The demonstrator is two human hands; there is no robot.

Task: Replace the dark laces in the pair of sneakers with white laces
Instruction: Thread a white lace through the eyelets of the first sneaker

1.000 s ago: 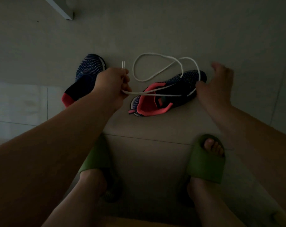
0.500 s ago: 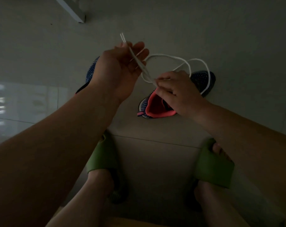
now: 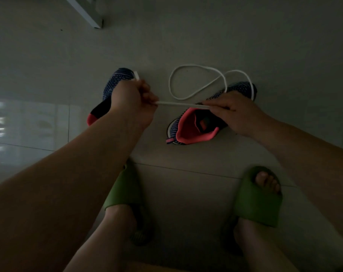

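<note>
A: Risks first, quick. We see the floor [image 3: 186, 36] is dim, and the right sneaker [image 3: 194, 126] at frame centre is half covered by our right hand, so eyelets are hard to read. We'd guess a missed or skipped eyelet.

B: Agreed. Also the left sneaker [image 3: 115, 83], centre-left, sits behind our left hand; a tug could drag either shoe. Laced or not? Cannot tell from here.

A: The white lace [image 3: 178, 104] is doubled, two ends poking above the left fist toward upper centre. If one strand slips, the ends go uneven.

B: And the loose loop lying on the floor above the right sneaker could snag or knot when pulled.

A: Hands. Left hand [image 3: 131, 101]: fingers curled tight round the lace, a fist. Right hand [image 3: 233, 112]: thumb and fingers pinching the same lace just over the pink collar.

B: So the lace runs taut between both hands, centre frame, the rest trailing over the right sneaker's toe at right.
</note>
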